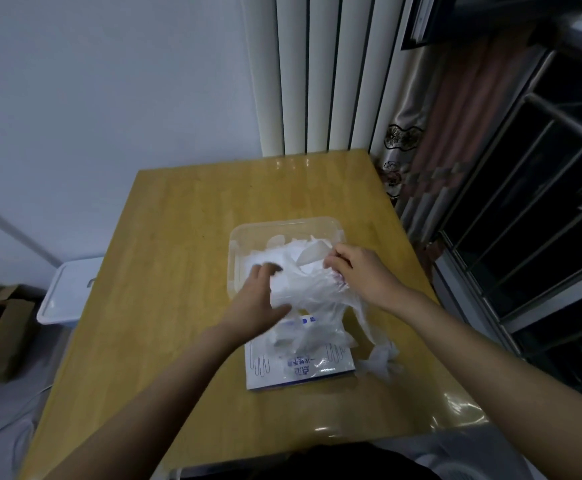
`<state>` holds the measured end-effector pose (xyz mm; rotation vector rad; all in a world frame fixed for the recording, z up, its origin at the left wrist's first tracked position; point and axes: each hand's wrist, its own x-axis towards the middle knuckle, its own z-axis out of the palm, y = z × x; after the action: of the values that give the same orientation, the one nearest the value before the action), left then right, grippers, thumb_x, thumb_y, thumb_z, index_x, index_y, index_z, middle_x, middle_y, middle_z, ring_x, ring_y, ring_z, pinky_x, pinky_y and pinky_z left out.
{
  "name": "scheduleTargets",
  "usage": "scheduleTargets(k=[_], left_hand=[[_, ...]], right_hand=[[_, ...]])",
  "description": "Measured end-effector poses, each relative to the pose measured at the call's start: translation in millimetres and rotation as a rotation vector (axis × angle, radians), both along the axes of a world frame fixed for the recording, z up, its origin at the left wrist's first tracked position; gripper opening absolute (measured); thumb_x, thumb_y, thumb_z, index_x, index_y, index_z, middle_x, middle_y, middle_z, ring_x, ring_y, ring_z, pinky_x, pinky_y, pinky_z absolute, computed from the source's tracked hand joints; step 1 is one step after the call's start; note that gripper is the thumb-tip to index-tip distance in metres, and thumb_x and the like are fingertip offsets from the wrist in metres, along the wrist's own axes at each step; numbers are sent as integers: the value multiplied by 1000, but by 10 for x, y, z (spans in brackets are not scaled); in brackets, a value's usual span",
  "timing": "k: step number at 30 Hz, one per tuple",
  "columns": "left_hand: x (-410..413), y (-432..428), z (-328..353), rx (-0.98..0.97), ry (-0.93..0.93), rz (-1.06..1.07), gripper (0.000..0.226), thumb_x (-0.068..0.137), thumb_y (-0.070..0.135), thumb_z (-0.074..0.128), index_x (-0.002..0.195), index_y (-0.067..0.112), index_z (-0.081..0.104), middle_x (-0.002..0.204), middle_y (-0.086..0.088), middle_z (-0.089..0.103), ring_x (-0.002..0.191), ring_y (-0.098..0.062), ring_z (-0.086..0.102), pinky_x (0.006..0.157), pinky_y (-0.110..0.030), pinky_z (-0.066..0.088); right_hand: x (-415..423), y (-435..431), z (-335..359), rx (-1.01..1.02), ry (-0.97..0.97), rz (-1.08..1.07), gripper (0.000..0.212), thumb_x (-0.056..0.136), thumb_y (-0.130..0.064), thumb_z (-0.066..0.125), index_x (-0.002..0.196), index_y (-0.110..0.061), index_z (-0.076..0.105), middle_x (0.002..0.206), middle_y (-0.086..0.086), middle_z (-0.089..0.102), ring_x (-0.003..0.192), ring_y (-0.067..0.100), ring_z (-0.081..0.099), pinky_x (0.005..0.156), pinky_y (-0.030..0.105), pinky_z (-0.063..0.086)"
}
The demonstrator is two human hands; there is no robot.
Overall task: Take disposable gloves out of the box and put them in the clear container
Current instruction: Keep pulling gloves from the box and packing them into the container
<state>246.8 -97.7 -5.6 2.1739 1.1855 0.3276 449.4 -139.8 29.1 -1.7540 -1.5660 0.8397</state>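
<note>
**Forearms out, gloves [312,289] above the container [244,237] rim**

Nearest me, both forearms reach in over the table [178,237] edge. My left hand [258,299] grips the wad of gloves from the left with the thumb underneath, though it is blurred. My right hand [355,271] pinches the wad's upper right with curled fingers. The wad hangs over the container's near rim, and its tail trails down onto the box [300,372], which lies flat just in front of the container.

As I judge it, the film is slippery and clingy. Part of the wad could slide out and drape over the rim, or the tail could drag the light box along. One stray glove [381,363] lies on the table beside the box.

The container holds a loose heap of gloves. I cannot tell whether any remain inside the box.
</note>
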Motion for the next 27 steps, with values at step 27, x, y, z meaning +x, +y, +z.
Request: scheduleTargets(k=[27], left_hand=[[-19, 220, 109, -639, -623, 460, 58, 82, 20, 72, 125, 14, 34, 108, -14, 63, 87, -22, 70, 81, -34, 58]], right_hand=[[-219, 447, -70, -77, 388, -235, 18, 89, -9, 63, 101, -11, 50, 86, 3, 58, 70, 11, 62, 57, 14, 53]])
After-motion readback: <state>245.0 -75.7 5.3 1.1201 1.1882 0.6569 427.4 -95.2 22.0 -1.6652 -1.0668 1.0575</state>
